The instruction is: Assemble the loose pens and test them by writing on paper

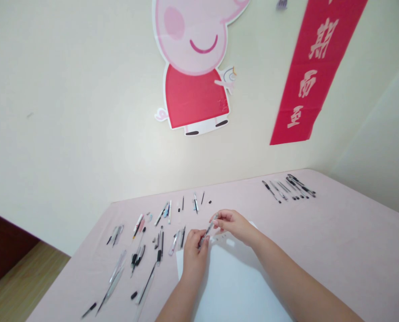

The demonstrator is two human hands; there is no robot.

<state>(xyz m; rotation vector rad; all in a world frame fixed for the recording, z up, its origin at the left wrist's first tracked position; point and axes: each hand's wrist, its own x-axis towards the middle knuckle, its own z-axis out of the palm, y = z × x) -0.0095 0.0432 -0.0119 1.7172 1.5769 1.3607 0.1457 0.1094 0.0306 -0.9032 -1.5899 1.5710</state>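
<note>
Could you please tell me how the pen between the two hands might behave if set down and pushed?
The pen would probably roll, being slim and straight. It is likely light, as the left hand and right hand only pinch it. Its partly see-through look suggests stiff plastic.

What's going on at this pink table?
A person holds a slim, pen-like piece in both hands, the left hand at its lower end and the right hand at its upper end, by a white sheet. Loose pen parts lie scattered to the left on the table; more pens are grouped at the far right.
</note>
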